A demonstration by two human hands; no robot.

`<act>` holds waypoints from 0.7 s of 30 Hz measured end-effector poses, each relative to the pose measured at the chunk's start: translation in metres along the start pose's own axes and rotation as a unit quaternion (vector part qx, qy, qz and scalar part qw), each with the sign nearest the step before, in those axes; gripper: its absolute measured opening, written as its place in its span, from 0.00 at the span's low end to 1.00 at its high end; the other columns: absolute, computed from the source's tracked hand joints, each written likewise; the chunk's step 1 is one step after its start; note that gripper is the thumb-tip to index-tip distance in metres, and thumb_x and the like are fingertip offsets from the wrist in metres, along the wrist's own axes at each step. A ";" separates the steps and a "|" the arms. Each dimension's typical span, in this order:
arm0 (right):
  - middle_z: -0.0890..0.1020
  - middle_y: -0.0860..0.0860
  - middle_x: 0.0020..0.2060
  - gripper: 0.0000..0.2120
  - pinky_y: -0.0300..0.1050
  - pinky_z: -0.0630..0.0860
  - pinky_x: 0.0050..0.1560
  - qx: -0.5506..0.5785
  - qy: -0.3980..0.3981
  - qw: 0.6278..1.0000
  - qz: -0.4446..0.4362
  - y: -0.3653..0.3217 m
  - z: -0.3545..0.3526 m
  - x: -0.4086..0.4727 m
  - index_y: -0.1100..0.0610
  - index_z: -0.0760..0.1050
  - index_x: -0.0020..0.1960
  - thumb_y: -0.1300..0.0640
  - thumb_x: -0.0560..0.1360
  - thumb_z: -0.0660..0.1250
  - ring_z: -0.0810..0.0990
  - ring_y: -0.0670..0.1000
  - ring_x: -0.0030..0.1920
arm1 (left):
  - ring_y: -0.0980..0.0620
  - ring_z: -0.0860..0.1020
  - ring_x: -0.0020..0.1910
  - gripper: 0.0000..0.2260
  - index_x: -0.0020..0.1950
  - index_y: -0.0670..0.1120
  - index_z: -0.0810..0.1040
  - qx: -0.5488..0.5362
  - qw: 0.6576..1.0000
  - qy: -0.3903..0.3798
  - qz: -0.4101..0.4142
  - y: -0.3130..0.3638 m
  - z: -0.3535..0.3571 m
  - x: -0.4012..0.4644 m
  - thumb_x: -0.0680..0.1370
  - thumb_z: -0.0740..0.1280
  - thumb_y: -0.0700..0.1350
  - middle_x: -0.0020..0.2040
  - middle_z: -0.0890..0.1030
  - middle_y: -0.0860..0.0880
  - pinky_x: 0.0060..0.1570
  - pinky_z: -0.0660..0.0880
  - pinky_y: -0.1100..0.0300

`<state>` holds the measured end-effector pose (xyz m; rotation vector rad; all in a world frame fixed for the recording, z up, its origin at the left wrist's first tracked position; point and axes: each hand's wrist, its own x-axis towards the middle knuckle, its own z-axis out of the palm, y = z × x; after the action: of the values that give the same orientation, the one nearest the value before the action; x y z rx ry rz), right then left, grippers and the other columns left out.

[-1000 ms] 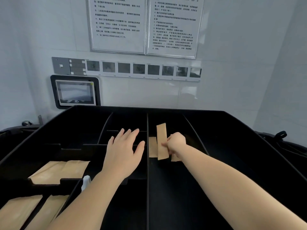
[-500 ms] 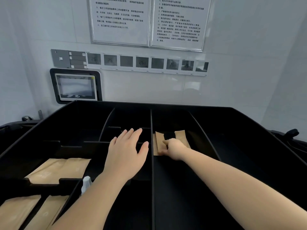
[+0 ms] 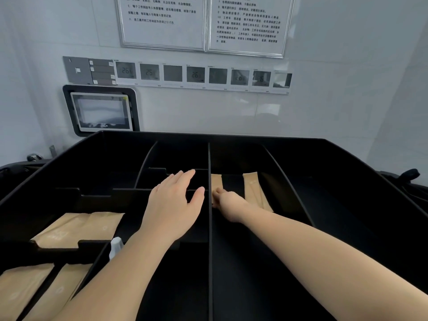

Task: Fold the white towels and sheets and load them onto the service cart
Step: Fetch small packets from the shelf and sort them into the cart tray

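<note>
No towels or sheets are in sight. Your right hand (image 3: pixel 228 201) pinches a tan packet (image 3: pixel 216 183) in the cart tray (image 3: pixel 347 205); left hand (image 3: pixel 172 205) hovers, fingers spread. Linen loading appears unstarted.

The right hand (image 3: pixel 228 201) curls with its fingertips turned away, so whether it pinches the packet (image 3: pixel 216 183) beside the divider (image 3: pixel 210 228) cannot be told. The right forearm covers the near ends of the 2 packets (image 3: pixel 251 188) further right. The left forearm hides most of a small white object (image 3: pixel 115 245) (its kind is unclear). The 2 notices (image 3: pixel 203 22) are cut off by the top edge, their print too small to read. The lower-left packets (image 3: pixel 20 290) run off the frame. Several wall displays (image 3: pixel 195 74) are blurred, their digits uncertain.
</note>
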<state>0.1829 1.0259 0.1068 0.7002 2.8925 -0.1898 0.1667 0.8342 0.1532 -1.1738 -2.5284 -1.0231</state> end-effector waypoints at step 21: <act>0.50 0.58 0.78 0.25 0.52 0.51 0.76 0.065 0.086 0.994 -0.026 0.006 -0.012 -0.011 0.62 0.52 0.77 0.61 0.82 0.54 0.49 0.58 0.77 | 0.52 0.60 0.75 0.24 0.76 0.51 0.63 0.007 1.000 0.013 0.022 -0.006 0.009 0.003 0.81 0.58 0.56 0.74 0.66 0.50 0.73 0.59 0.51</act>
<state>0.1945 1.0284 0.1196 0.6931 3.0880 -0.3426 0.1612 0.8391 0.1445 -1.1985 -2.4737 -1.0028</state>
